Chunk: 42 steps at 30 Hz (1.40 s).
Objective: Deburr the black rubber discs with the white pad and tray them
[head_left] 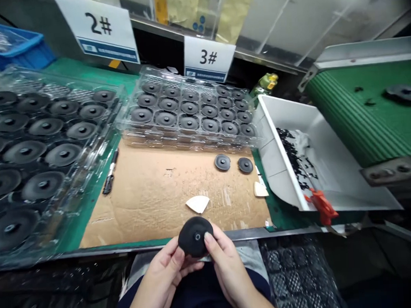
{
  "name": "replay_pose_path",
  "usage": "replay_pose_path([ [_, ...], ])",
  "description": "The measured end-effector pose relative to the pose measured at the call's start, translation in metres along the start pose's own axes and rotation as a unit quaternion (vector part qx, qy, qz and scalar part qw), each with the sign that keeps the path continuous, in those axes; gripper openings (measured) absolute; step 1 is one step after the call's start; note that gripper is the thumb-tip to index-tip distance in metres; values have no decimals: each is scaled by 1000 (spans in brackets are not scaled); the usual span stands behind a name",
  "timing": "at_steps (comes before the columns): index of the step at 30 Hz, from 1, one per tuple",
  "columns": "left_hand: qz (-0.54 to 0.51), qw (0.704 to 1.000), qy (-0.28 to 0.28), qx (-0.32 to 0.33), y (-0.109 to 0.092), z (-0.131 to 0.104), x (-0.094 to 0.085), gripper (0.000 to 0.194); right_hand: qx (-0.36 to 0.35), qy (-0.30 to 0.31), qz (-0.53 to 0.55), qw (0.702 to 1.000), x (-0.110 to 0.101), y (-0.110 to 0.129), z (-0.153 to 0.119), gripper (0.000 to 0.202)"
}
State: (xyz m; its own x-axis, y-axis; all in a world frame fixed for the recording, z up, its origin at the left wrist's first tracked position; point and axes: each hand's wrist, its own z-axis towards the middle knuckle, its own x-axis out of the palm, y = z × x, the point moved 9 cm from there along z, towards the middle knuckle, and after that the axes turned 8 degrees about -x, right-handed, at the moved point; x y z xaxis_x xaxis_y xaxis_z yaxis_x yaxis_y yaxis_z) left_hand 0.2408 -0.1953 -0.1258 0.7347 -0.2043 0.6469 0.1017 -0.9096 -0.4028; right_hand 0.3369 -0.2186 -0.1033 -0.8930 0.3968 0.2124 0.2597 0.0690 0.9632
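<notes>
Gripping a black disc point(189, 236), the left hand point(165, 268) and right hand point(228, 260) are seemingly checking it; the next move is probably calling for a steady hold.

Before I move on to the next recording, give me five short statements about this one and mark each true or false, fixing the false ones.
1. The left hand and right hand hold the same black disc. True.
2. Two loose discs lie on the cardboard. True.
3. The pen lies by the cardboard's right edge. False: the pen lies by its left edge.
4. Small black pieces lie in the white bin. True.
5. The 3# sign stands left of the 2# sign. False: in this view, the 3# sign is right of the 2# sign.
</notes>
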Motion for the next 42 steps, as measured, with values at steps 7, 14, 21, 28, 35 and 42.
replay_pose_path([
  [7, 144, 988, 39, -29, 40, 20, 28, 45, -33, -224, -184, 957, -134, 12, -22, 39],
  [14, 224, 972, 34, -64, 47, 33, 34, 32, -67, -469, -316, 822, -320, 19, -62, 39],
  [21, 252, 966, 15, -47, 54, 40, 43, 32, -159, -509, -447, 718, -312, 31, -60, 19],
  [28, 238, 970, 6, -44, 58, 46, 44, 39, -338, -288, -507, 738, -186, 58, -49, 22],
  [35, 232, 973, 3, -8, 46, 35, 46, 33, -246, -156, -544, 787, -173, 73, 101, 60],
  [42, 137, 990, -36, 26, 23, 24, 23, 24, -196, -144, -551, 798, -170, 71, 131, 71],
])
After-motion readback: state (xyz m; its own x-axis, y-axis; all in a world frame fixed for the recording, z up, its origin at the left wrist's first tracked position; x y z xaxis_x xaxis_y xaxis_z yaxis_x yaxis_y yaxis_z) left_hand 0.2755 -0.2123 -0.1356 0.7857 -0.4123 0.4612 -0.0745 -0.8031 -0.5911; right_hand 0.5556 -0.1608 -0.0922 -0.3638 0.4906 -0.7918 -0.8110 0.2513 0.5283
